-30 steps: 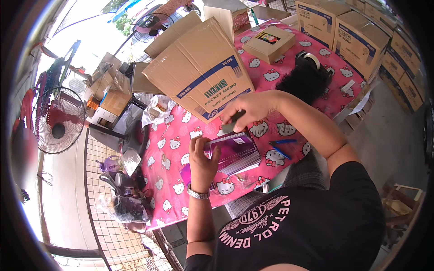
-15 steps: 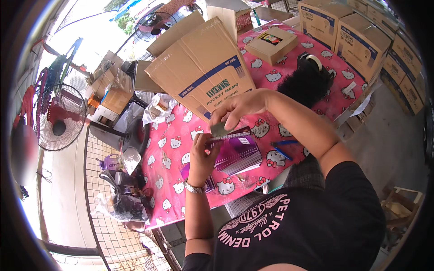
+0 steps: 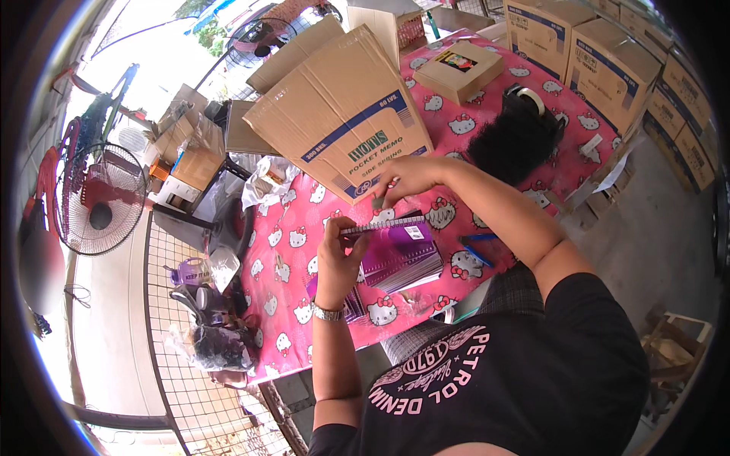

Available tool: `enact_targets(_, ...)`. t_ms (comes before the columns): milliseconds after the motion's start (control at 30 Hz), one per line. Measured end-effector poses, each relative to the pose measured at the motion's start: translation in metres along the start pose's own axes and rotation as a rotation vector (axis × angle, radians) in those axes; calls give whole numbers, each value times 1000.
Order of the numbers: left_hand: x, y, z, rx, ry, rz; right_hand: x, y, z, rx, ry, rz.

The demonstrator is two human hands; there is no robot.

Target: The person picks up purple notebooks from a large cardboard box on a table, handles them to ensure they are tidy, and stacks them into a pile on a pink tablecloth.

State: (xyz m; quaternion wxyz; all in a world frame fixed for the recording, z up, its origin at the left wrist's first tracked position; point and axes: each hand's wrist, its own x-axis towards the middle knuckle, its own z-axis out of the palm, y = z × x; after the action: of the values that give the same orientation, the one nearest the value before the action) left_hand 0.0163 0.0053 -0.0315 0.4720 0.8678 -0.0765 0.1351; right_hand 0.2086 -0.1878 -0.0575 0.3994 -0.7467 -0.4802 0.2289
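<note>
My left hand (image 3: 342,247), closed, grips the left end of a purple spiral notebook (image 3: 384,228), whose wire spine runs along its far edge. That notebook is held over a stack of purple notebooks (image 3: 414,270) with their page edges showing. Just beyond the spine, my right hand (image 3: 407,180) hovers apart from the notebook. Its fingers pinch a small dark greenish piece (image 3: 378,202), too small to name. To the right of the notebooks lies a blue-handled tool (image 3: 479,249) that looks like pliers. More purple notebooks (image 3: 353,305) lie partly hidden by my left wrist.
A large open carton (image 3: 342,114) stands right behind my hands. Farther right are a flat cardboard box (image 3: 458,70), a black fuzzy bundle (image 3: 517,140) and a tape roll (image 3: 530,101). Stacked cartons (image 3: 612,72) stand beyond the pink-covered table (image 3: 285,258); a fan (image 3: 99,197) is at left.
My right hand has lifted away from the notebook's spine, toward the carton, with the greenish piece between its fingers. My left hand keeps its hold, and the notebook lies a little flatter.
</note>
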Motion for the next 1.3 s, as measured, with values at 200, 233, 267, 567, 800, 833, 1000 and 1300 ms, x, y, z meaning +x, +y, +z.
enact_targets(200,-1,8,0,-82,66,-168,-85,142,93,-625,393,461)
enact_targets(233,-4,9,1,-112,98,-214,-101,151,118,-694,457,366)
enact_targets(267,-11,0,0,-102,135,-244,-112,134,136,-747,529,312)
enact_targets(567,-13,17,24,-100,305,-176,-200,89,181,-377,871,287)
enact_targets(800,-22,-3,26,-243,333,-97,-129,-98,102,-277,886,-164)
enact_targets(833,-21,-1,25,-246,315,-99,-121,-108,100,-278,797,-217)
enact_targets(1000,-28,-4,22,-314,306,-117,-92,-123,109,-493,753,-262)
enact_targets(1300,-36,11,30,167,492,47,-95,-123,111,-531,746,-284)
